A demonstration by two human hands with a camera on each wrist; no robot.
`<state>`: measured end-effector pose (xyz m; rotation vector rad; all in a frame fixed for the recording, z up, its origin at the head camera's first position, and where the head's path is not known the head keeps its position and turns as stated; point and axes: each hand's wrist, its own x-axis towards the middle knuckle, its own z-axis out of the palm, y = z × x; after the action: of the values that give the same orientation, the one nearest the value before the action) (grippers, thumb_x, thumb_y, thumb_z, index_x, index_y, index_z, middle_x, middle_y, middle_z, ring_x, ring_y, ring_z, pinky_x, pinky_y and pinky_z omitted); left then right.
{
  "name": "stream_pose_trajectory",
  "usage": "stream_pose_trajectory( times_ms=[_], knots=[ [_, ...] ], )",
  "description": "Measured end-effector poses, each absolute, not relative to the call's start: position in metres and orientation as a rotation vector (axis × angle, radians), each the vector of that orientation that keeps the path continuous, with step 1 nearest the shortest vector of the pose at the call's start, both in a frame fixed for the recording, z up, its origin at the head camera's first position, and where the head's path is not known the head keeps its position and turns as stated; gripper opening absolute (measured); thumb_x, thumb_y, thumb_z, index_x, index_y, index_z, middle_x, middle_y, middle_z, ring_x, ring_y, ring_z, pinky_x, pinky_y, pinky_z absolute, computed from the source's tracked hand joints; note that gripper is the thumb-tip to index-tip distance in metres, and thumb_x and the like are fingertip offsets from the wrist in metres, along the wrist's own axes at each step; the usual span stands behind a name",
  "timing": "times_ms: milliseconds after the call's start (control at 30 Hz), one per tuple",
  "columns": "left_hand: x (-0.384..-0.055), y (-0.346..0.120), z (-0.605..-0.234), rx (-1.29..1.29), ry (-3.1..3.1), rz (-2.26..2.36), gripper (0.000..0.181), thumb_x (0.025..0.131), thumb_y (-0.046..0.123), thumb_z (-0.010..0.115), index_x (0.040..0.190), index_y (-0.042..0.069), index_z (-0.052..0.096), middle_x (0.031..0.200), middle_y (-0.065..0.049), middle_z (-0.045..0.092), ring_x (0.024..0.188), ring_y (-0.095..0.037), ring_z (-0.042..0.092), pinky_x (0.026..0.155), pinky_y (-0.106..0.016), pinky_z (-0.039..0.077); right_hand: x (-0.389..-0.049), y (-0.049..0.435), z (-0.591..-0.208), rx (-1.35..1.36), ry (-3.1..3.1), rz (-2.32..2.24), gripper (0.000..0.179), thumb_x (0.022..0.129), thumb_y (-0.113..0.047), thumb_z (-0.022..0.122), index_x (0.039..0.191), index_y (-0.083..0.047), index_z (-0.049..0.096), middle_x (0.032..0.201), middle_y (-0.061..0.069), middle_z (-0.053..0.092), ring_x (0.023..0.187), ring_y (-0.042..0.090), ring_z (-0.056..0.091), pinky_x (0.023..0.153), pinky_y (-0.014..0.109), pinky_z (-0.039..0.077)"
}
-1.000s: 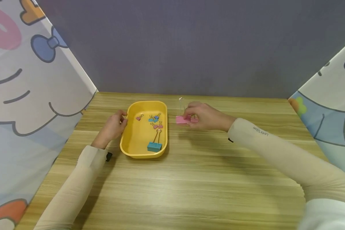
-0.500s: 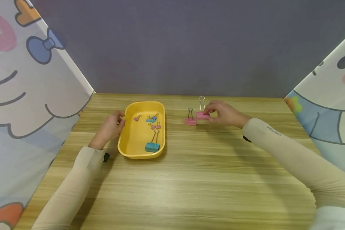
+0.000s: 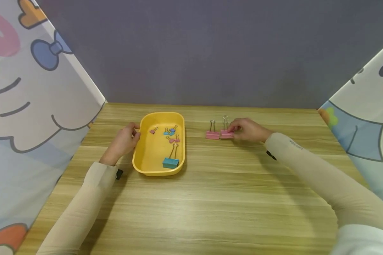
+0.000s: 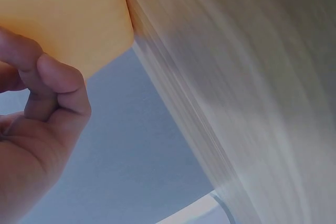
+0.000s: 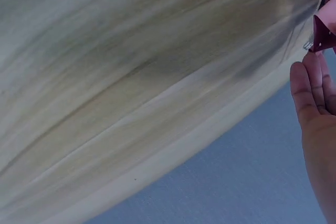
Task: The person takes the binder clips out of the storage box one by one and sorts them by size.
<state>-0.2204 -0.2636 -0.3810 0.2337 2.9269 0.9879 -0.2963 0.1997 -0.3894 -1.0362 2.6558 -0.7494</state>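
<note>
My right hand (image 3: 249, 130) pinches a large pink binder clip (image 3: 226, 134) near the table's back edge, its wire handle pointing away. Another large pink binder clip (image 3: 212, 135) stands just left of it, at about the same level. In the right wrist view, part of the held pink clip (image 5: 326, 22) shows at the fingertips. My left hand (image 3: 122, 141) grips the left rim of a yellow tray (image 3: 158, 173), fingers curled in the left wrist view. Inside the tray lie a large teal binder clip (image 3: 170, 163) and several small pink and blue clips.
The wooden table (image 3: 198, 209) extends in front of both arms. A grey panel (image 3: 210, 53) rises behind its back edge. Cartoon-printed panels (image 3: 16, 99) stand at the left and right sides.
My right hand has moved right with one pink clip, then brought it nearer, level with the other pink clip, which is now uncovered. The left hand and tray stay put.
</note>
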Motion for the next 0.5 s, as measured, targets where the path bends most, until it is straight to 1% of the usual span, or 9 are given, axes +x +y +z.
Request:
stream_pose_trajectory(
  times_ms=[233,500],
  knots=[
    [-0.22,-0.261,-0.38,0.258,2.942,1.004,0.029,0.098,0.006,0.047,0.123,-0.008,0.043,0.09,-0.021,0.058,0.055,-0.021,0.058,0.048,-0.031,0.05,-0.304,0.201,-0.395,-1.02,2.603,-0.769,0.016,0.084,-0.004,0.07,0.1,-0.007,0.071,0.1,0.006,0.065,0.09,0.021,0.059,0.079,0.041,0.05],
    [-0.222,-0.264,-0.381,0.235,2.915,1.006,0.031,0.099,0.007,0.046,0.124,-0.01,0.041,0.092,-0.023,0.057,0.056,-0.02,0.057,0.05,-0.031,0.051,-0.315,0.197,-0.4,-1.028,2.596,-0.705,0.017,0.084,-0.007,0.071,0.1,-0.012,0.073,0.097,0.001,0.067,0.086,0.016,0.06,0.076,0.036,0.051]
  ],
)
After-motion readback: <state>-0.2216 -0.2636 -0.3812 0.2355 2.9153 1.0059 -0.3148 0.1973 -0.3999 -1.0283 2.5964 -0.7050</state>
